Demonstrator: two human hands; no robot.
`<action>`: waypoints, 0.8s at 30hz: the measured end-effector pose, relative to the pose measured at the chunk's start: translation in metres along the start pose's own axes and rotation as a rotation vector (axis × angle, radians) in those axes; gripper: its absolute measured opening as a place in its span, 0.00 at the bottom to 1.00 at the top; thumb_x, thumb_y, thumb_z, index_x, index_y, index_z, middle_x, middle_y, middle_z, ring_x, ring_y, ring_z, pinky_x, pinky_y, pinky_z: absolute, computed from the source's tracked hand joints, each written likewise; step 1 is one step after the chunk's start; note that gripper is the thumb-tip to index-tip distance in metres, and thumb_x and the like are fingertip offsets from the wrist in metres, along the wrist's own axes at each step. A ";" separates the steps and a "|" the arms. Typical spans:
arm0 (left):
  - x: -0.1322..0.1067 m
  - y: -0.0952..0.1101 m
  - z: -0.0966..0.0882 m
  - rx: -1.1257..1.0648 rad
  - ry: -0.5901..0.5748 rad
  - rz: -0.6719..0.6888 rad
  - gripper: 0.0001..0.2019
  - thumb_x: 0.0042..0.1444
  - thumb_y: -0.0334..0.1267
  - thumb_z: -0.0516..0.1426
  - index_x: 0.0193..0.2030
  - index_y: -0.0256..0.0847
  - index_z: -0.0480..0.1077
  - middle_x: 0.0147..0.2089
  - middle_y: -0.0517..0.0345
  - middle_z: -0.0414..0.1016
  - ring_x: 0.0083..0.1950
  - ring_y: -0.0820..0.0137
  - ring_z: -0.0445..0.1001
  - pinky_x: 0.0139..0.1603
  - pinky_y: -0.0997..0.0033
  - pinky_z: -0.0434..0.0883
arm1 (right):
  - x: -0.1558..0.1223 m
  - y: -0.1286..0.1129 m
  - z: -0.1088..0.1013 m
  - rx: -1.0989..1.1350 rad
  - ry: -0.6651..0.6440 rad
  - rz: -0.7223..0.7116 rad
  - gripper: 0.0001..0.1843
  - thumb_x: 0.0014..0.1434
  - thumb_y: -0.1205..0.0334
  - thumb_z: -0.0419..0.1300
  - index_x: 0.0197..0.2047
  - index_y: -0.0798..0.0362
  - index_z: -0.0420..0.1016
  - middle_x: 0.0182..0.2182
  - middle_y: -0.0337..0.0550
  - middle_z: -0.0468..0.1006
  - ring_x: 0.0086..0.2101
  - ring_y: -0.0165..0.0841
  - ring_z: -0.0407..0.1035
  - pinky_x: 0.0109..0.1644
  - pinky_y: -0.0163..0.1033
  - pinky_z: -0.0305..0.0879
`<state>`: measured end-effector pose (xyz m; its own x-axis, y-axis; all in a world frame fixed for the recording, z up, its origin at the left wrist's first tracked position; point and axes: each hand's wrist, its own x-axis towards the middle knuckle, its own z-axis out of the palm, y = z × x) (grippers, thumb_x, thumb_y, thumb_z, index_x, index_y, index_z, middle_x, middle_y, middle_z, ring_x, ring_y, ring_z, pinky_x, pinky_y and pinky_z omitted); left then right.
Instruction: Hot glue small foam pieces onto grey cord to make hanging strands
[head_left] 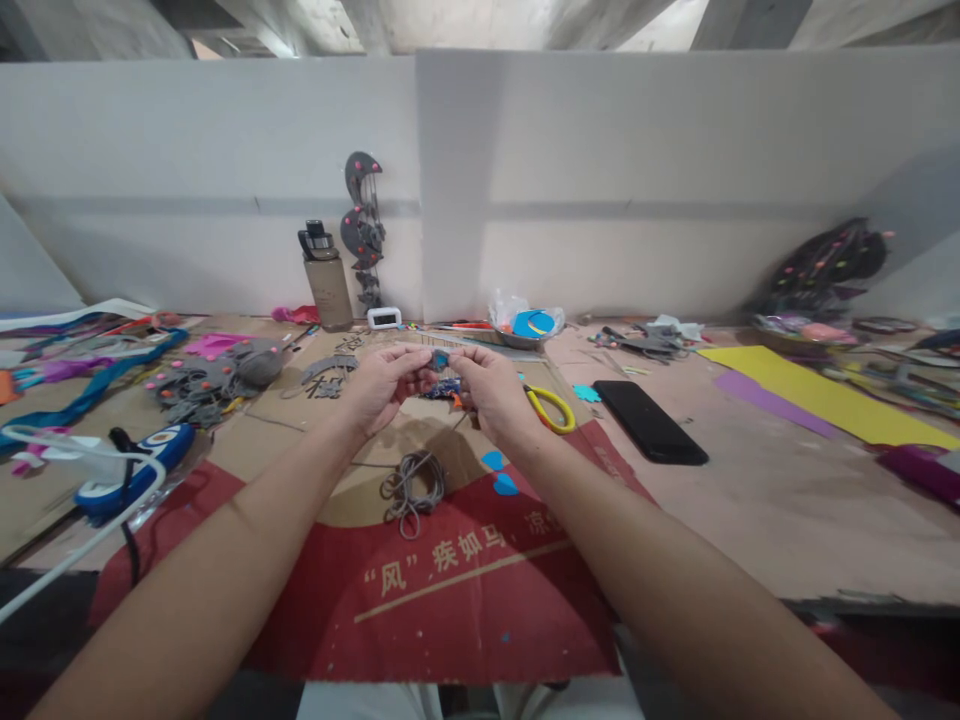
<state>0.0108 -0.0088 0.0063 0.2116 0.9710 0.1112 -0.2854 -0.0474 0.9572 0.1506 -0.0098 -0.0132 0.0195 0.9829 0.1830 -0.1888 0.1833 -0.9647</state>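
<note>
Left hand (390, 388) and right hand (493, 392) meet above cardboard sheet (480, 635), fingertips of both pinching small dark-blue piece (441, 358) between them. Sheet's red part bears tan print (461, 555): “风” 疾如马, 凉, rest hidden by right forearm. Black characters (324, 388) beside left hand partly covered, not surely legible. Grey cord coil (415, 490) lies above print; blue cutouts (505, 484) right of coil. Bottle (328, 288) at back of table (757, 530); markings too small to read.

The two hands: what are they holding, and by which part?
The left hand and right hand pinch a small bluish piece, seemingly by opposite sides; its exact form is unclear.
</note>
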 end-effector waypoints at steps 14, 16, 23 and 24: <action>-0.001 0.002 -0.010 0.941 -0.014 0.386 0.09 0.49 0.37 0.58 0.35 0.38 0.78 0.30 0.56 0.78 0.29 0.73 0.71 0.30 0.74 0.66 | -0.006 0.000 -0.006 -0.537 -0.039 -0.274 0.07 0.52 0.58 0.55 0.28 0.53 0.69 0.18 0.32 0.64 0.20 0.25 0.56 0.26 0.33 0.53; -0.003 0.003 -0.009 0.996 -0.002 0.394 0.09 0.50 0.37 0.57 0.35 0.38 0.78 0.27 0.56 0.77 0.27 0.73 0.71 0.28 0.75 0.65 | -0.007 0.000 -0.005 -0.569 -0.048 -0.286 0.07 0.52 0.59 0.54 0.28 0.53 0.68 0.18 0.32 0.65 0.21 0.25 0.57 0.27 0.33 0.53; -0.005 0.004 -0.008 0.959 0.028 0.309 0.08 0.49 0.38 0.57 0.30 0.38 0.76 0.22 0.56 0.75 0.22 0.73 0.69 0.22 0.75 0.63 | -0.005 -0.001 -0.007 -0.527 -0.112 -0.260 0.06 0.54 0.60 0.54 0.32 0.52 0.68 0.21 0.33 0.67 0.22 0.26 0.59 0.27 0.33 0.55; -0.004 0.004 -0.009 0.937 0.038 0.293 0.08 0.49 0.38 0.57 0.29 0.38 0.76 0.22 0.56 0.75 0.22 0.73 0.69 0.23 0.75 0.64 | -0.004 -0.001 -0.008 -0.502 -0.118 -0.252 0.06 0.55 0.60 0.54 0.34 0.52 0.68 0.22 0.33 0.67 0.23 0.26 0.60 0.28 0.33 0.55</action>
<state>0.0007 -0.0112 0.0072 0.2154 0.8974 0.3851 0.5387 -0.4381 0.7196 0.1588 -0.0139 -0.0148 -0.1114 0.9048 0.4110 0.2970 0.4250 -0.8551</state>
